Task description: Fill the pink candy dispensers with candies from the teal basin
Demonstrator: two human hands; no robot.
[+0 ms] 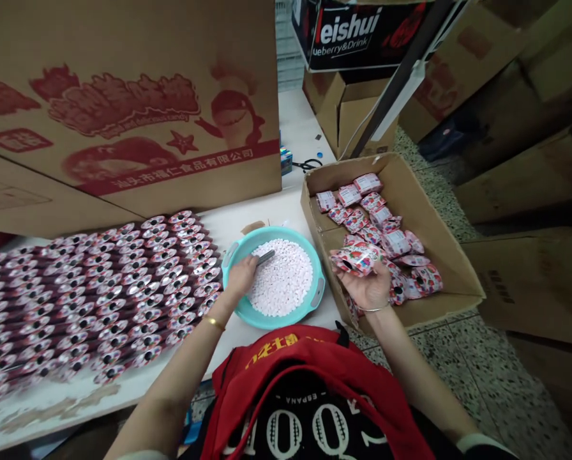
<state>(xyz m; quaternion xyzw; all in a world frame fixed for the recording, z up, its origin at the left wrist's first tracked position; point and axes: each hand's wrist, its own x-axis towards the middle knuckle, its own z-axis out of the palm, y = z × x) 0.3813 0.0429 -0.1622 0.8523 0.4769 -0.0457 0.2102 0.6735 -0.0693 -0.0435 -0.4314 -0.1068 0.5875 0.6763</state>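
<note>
My left hand (242,276) is at the left rim of a turquoise basin (232,308), its fingers closed around a short grey metal tool (266,257) that points into the basin. Small white and pale pink candies (286,281) cover the basin's bottom. Over the near left side of an open cardboard box, my right hand (371,289) grips a shiny pink pouch (357,258) printed with berries. More such pouches (395,243) lie loosely in the box (451,287), below and beyond that hand.
Rows of upright pouches with dark round openings (123,275) fill the left of the white table (286,207). Behind them stands a large printed carton (137,96). Black scissors (308,165) lie near a slanted post (401,76). More cartons (530,275) are stacked at the right.
</note>
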